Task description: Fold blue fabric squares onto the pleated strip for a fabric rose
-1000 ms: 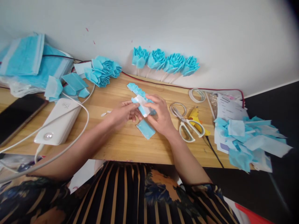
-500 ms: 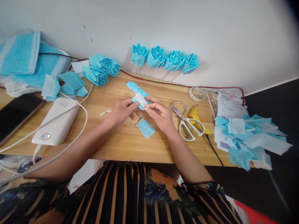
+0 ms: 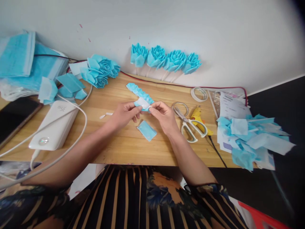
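Observation:
My left hand (image 3: 124,114) and my right hand (image 3: 163,116) meet over the middle of the wooden table (image 3: 124,149). Both pinch a small folded blue and white fabric piece (image 3: 143,104) between thumb and fingers. Just behind it a strip of folded blue pieces (image 3: 137,89) lies on the wood. A flat blue square (image 3: 146,130) rests on the table below my hands, between my wrists.
White scissors (image 3: 188,125) and a yellow glue gun (image 3: 200,122) lie to the right, then a heap of blue scraps (image 3: 250,140). Blue fabric flowers (image 3: 164,58) lean on the wall; another bunch of flowers (image 3: 98,70) lies left. A white power bank (image 3: 56,125) with cables sits far left.
My right hand has pulled back from lying over the piece into a fingertip pinch at its right end. Both hands stayed in the same spot; the view shifted slightly.

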A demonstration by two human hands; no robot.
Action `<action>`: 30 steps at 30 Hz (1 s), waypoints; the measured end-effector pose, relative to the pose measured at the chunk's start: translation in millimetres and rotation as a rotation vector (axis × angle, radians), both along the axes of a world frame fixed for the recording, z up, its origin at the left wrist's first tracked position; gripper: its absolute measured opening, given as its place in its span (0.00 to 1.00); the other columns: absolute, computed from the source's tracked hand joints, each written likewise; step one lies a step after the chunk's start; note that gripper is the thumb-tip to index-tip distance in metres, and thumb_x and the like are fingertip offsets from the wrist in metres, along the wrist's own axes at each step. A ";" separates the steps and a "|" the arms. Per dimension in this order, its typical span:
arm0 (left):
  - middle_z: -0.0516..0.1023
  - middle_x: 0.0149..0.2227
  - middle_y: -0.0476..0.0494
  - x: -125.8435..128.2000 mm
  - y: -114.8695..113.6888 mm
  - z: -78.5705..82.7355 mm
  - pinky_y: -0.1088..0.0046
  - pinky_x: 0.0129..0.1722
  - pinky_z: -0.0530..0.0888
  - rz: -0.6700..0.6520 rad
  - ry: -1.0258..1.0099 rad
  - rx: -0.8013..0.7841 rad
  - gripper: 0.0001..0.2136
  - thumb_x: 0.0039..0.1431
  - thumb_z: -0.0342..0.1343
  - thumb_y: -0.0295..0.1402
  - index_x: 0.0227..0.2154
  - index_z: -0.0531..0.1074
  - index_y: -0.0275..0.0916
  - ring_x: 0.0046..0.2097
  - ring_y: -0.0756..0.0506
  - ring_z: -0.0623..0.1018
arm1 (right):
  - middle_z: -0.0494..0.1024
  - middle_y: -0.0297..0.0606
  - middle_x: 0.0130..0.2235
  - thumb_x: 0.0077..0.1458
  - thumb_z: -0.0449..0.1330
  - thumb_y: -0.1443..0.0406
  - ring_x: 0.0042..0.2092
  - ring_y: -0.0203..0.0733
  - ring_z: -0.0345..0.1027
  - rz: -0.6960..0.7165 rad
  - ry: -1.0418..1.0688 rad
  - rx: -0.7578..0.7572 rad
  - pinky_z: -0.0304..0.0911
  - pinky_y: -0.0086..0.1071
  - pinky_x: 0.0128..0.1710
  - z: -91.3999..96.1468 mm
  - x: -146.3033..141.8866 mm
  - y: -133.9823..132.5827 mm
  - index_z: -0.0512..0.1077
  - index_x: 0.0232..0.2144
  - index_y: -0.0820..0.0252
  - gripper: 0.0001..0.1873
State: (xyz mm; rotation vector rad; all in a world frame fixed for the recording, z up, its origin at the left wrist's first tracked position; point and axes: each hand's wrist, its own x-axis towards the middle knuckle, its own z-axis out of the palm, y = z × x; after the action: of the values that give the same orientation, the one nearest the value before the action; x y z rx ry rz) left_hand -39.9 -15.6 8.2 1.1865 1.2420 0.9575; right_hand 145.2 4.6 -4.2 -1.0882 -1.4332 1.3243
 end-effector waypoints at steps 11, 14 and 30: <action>0.74 0.22 0.50 0.4 -1.1 -7.2 0.77 0.25 0.70 -0.019 -0.081 0.018 0.11 0.49 0.67 0.39 0.27 0.76 0.36 0.24 0.52 0.71 | 0.71 0.29 0.30 0.52 0.67 0.57 0.33 0.34 0.63 0.026 -0.012 0.011 0.64 0.31 0.37 -3.0 0.8 1.1 0.72 0.29 0.56 0.10; 0.74 0.21 0.50 0.2 -0.3 -6.2 0.77 0.26 0.70 0.003 -0.082 -0.010 0.09 0.50 0.65 0.36 0.25 0.75 0.36 0.24 0.52 0.71 | 0.73 0.31 0.32 0.54 0.65 0.52 0.35 0.35 0.67 0.083 0.124 -0.095 0.69 0.33 0.40 -3.9 2.1 2.3 0.72 0.32 0.55 0.14; 0.73 0.21 0.51 0.0 2.4 -1.6 0.77 0.24 0.68 0.085 0.032 0.002 0.05 0.50 0.62 0.31 0.24 0.72 0.37 0.23 0.53 0.70 | 0.74 0.30 0.34 0.53 0.66 0.60 0.34 0.35 0.70 -0.041 0.018 0.087 0.71 0.33 0.37 -5.4 17.3 17.2 0.73 0.43 0.52 0.14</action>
State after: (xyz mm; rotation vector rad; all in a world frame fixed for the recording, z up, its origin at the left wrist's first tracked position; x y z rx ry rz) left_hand -40.0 -13.3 6.6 1.1620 1.3261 1.0059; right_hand 162.4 21.7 -9.5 -1.0405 -1.4342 1.2288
